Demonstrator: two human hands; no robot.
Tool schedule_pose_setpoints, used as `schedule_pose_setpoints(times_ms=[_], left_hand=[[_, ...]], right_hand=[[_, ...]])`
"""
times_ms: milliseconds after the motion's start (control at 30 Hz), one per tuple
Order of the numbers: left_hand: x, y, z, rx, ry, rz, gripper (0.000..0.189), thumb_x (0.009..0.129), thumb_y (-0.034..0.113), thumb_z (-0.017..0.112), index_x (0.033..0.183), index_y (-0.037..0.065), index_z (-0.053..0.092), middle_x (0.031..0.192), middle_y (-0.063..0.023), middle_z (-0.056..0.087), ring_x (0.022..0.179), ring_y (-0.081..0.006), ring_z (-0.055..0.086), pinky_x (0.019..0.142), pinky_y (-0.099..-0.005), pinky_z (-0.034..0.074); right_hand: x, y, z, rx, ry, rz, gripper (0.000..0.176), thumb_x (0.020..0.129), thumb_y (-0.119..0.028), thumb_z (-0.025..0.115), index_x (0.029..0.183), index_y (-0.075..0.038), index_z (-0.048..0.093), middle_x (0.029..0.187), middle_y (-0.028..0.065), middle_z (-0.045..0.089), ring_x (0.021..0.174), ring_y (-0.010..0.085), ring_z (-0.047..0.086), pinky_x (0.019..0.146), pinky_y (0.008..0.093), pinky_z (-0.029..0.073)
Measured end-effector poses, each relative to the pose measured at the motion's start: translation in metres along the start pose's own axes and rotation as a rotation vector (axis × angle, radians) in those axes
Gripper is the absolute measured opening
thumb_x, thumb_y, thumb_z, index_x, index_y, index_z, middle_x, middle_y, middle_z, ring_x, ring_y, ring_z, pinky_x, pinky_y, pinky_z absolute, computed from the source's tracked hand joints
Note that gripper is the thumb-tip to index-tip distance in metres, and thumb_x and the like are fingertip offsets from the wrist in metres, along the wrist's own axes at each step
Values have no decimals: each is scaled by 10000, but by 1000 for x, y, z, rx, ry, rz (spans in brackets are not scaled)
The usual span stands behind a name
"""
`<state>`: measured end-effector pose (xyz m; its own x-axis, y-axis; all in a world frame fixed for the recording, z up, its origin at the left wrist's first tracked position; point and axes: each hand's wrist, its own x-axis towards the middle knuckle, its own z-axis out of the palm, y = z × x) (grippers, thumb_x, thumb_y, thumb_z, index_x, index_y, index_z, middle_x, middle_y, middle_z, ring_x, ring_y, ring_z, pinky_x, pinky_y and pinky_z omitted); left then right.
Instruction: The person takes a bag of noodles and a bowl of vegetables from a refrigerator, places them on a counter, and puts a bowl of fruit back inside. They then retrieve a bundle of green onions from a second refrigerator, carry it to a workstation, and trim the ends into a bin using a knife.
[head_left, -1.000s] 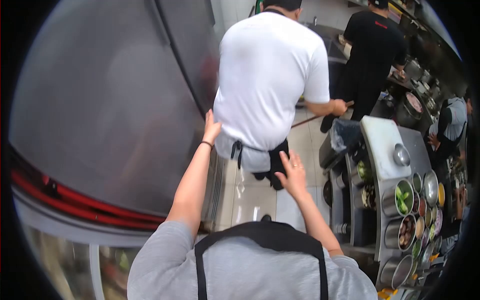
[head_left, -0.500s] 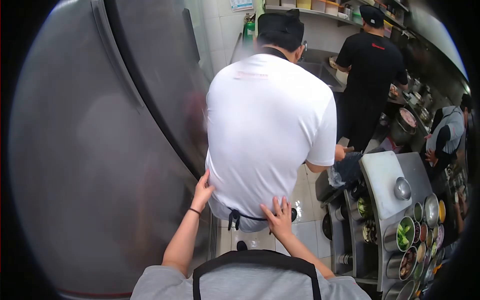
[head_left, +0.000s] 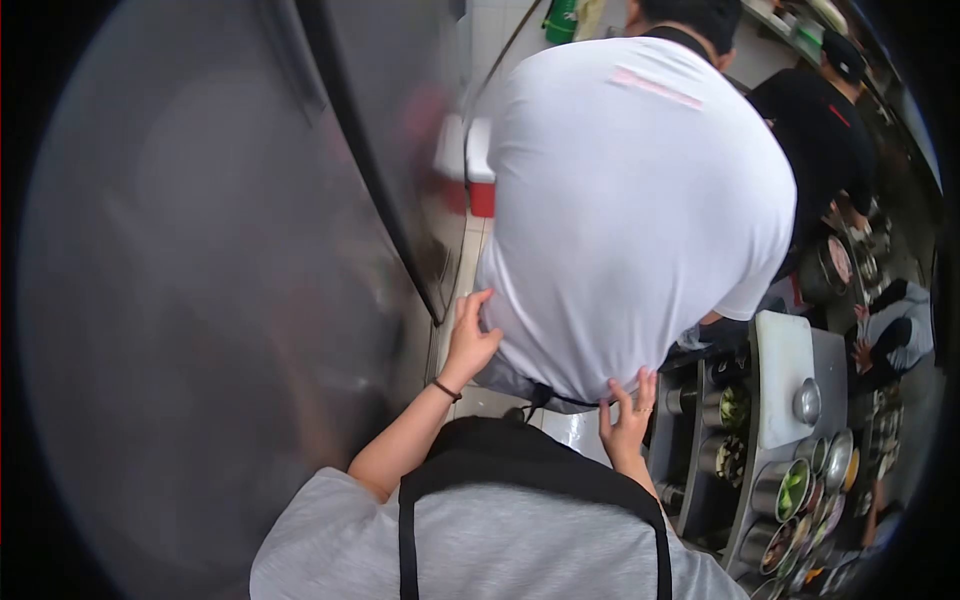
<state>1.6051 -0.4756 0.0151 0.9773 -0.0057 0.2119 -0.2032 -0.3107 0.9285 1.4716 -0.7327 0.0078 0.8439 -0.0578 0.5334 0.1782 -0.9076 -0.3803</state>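
Observation:
Directly in front of me, a co-worker in a white shirt (head_left: 630, 210) leans forward, back turned to me. My left hand (head_left: 473, 342), with a dark band on the wrist, rests against the left side of the shirt at the waist, thumb and fingers apart. On the right of the lower back, my right hand (head_left: 628, 418) touches the shirt hem with its fingers spread. Between my hands runs a dark apron tie (head_left: 545, 393), knotted at the co-worker's waist. Neither hand holds anything that I can make out.
A tall steel refrigerator (head_left: 220, 300) fills the left side. To the right, a counter carries a white cutting board (head_left: 785, 375), a metal bowl (head_left: 807, 400) and several food containers (head_left: 780, 490). Farther off stand a person in black (head_left: 815, 140) and another in grey (head_left: 900, 325).
The view has shifted, and the co-worker appears closer and bent further forward. Both my hands stay at the waist; the right one has moved nearer to the left.

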Motion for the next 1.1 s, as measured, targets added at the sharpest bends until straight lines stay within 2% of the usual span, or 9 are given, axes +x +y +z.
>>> schedule_pose_setpoints(times_ms=[200,300,500,633,667,767,933,1000,1100], left_hand=[[-10,31,25,-135,-293,-71,487,712,59,564,1179,72,429,1055,-121,408,871,-237,501,697,-283,512],[-8,33,42,-246,-635,-126,497,795,156,589,1258,121,412,1203,-107,384,1022,-232,517,789,-311,476],[12,45,78,-66,-1092,-21,429,818,281,585,1190,90,485,1122,-132,499,965,-230,566,822,-311,448],[31,35,89,49,-1063,19,415,825,284,574,1170,66,499,1121,-143,512,986,-260,545,821,-337,456],[39,30,89,99,-1072,73,426,827,293,571,1175,60,495,1131,-154,515,1003,-261,531,808,-339,463],[72,17,78,99,-1081,-93,448,824,300,582,1186,54,492,1139,-132,530,926,-220,566,771,-308,468],[162,-37,50,198,-730,-227,418,801,275,611,1127,26,533,1024,-116,597,847,-169,571,728,-280,458],[205,-73,37,334,-555,-274,395,806,284,601,1097,22,553,959,-101,607,842,-157,555,713,-272,454],[276,-72,18,206,-397,-519,402,796,336,605,1078,53,561,932,-45,586,754,-137,528,651,-264,443]], right_hand=[[26,40,-19,18,68,166,349,693,-14,635,1010,-11,488,1343,254,271,1220,419,289,971,429,297],[32,78,-26,-45,131,246,324,723,-34,615,1015,-4,478,1355,242,264,1221,390,311,959,417,304],[37,131,-48,6,169,413,301,797,-40,553,1088,-6,482,1309,203,366,1203,334,364,977,393,301],[56,113,-49,130,324,516,241,815,-27,539,1052,6,512,1204,186,479,1122,291,454,933,368,349],[64,108,-52,176,339,426,208,815,-15,538,1022,12,530,1140,173,520,1059,269,493,904,351,372],[100,73,-46,396,368,362,92,814,24,530,890,28,581,885,130,617,831,205,588,774,280,442],[174,27,-14,572,141,58,129,734,84,567,842,19,594,777,126,625,677,213,602,607,278,458],[202,19,10,582,104,-50,137,713,72,586,834,7,595,752,116,621,662,227,599,603,278,458],[245,2,40,613,32,-105,155,689,60,603,830,-3,594,744,112,614,664,237,598,599,285,459]])
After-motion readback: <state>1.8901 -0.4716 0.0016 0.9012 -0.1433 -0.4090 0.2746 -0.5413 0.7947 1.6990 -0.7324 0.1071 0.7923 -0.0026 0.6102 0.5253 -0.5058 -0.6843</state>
